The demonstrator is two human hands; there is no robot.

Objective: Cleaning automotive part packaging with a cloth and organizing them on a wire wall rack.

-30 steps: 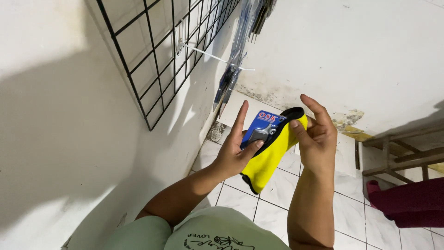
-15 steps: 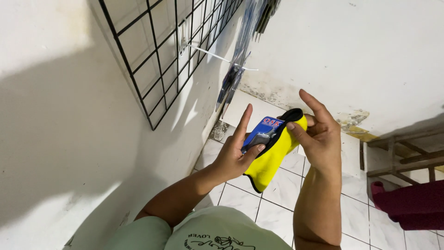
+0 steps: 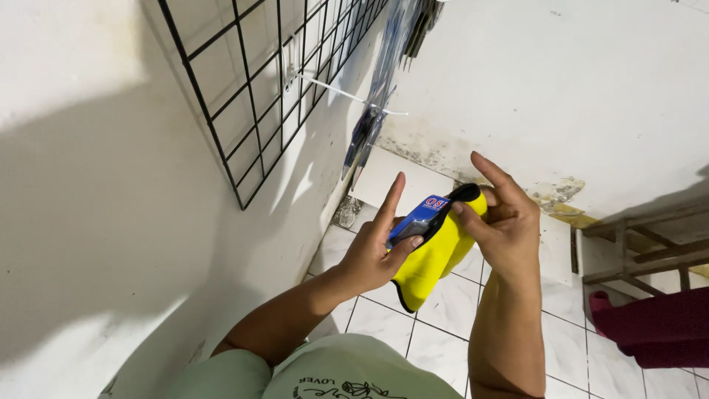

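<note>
- Left hand (image 3: 369, 255): fingers curled round blue packet (image 3: 416, 218), index straight.
- Right hand (image 3: 506, 222): fingers pinching yellow sleeve (image 3: 432, 258) at black rim.
- Nearby: wire grid (image 3: 273, 89).

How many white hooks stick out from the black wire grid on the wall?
1 white hook shows, near the middle of the wire grid, with dark packets hanging at its tip. More hooks may be hidden beyond the top edge.

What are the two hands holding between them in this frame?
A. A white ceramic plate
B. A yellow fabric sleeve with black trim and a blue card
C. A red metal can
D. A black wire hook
B: the left hand and right hand grip a yellow fabric sleeve with black trim, a blue card at its top.
</note>
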